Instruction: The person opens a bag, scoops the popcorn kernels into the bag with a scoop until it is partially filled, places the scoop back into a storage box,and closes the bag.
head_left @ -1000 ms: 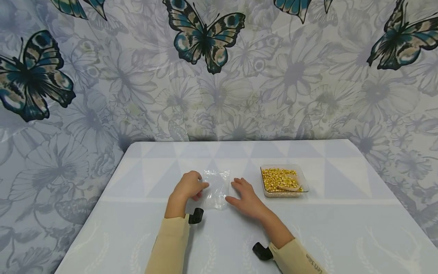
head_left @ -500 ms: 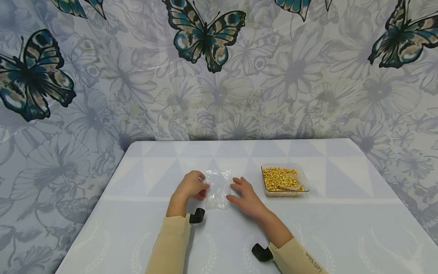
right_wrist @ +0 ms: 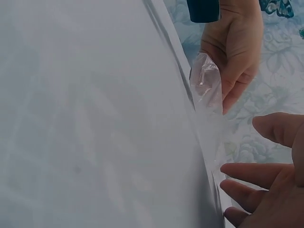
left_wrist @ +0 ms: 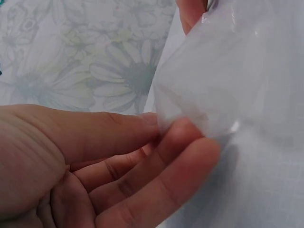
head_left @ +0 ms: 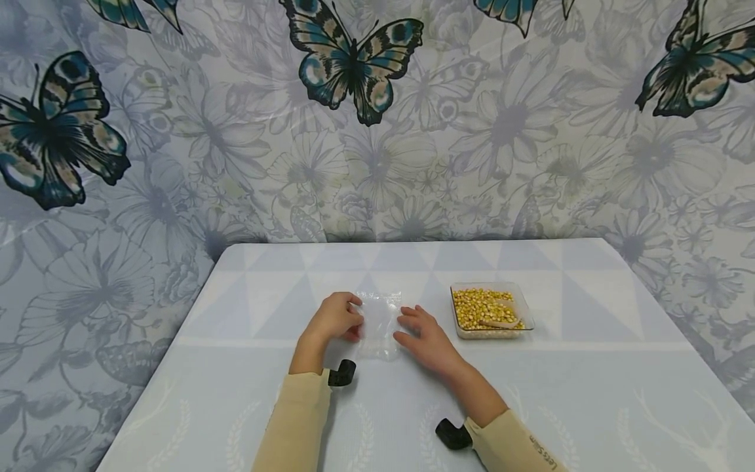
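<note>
A clear plastic bag (head_left: 380,328) lies between both hands in the head view, with its zip strip along the far end. My left hand (head_left: 336,318) pinches its left edge. In the left wrist view, the thumb and fingers of that hand (left_wrist: 128,161) meet on the film of the bag (left_wrist: 218,71), lifting it a little. My right hand (head_left: 430,344) stays by the bag's right edge, fingers and thumb spread apart. The right wrist view has this hand (right_wrist: 270,183) holding nothing, its fingertips close to the tabletop.
To the right of the hands stands a clear rectangular container (head_left: 488,334) of yellow corn kernels (head_left: 478,308). A small wooden scoop (head_left: 501,324) rests on the kernels. Behind the pale patterned table (head_left: 366,419) hangs a butterfly-print backdrop (head_left: 377,177).
My left hand has shifted slightly to the right along with the bag, and its fingers have closed onto the edge. The right hand has barely moved.
</note>
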The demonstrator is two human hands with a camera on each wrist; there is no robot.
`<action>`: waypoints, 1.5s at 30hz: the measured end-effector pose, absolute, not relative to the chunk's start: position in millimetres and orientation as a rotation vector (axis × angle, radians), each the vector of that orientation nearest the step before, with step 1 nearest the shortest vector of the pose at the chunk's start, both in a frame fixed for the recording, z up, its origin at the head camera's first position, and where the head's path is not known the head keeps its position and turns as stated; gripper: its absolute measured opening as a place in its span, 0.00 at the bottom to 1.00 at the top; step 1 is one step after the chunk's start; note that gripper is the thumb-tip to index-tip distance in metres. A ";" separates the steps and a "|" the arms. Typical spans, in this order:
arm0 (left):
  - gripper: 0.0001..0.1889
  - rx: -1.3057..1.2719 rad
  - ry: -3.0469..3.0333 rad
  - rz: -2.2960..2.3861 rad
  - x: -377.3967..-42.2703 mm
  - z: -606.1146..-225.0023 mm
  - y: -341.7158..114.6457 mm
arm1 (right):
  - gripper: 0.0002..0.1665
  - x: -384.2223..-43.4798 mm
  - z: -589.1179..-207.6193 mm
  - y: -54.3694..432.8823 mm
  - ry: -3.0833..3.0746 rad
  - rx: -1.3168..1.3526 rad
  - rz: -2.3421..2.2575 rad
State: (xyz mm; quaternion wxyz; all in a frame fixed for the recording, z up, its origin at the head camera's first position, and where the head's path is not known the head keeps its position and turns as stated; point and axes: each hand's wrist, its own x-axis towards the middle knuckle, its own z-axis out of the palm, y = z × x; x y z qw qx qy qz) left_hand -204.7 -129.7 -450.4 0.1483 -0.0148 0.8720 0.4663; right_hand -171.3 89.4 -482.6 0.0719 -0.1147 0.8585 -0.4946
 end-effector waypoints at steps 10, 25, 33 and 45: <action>0.23 0.023 2.435 1.561 -205.2 -438.1 -127.3 | 0.28 -169.5 -469.3 95.3 2.405 -0.201 -1.756; 0.23 0.092 2.374 1.743 -194.8 -411.4 -116.4 | 0.31 -172.9 -442.7 111.5 2.067 -0.137 -2.093; 0.24 0.223 2.373 1.742 -186.5 -401.6 -101.3 | 0.27 -173.2 -431.2 122.2 2.019 -0.059 -2.255; 0.22 0.420 2.451 1.645 -175.5 -394.7 -79.7 | 0.25 -177.3 -420.5 147.8 1.963 -0.001 -2.417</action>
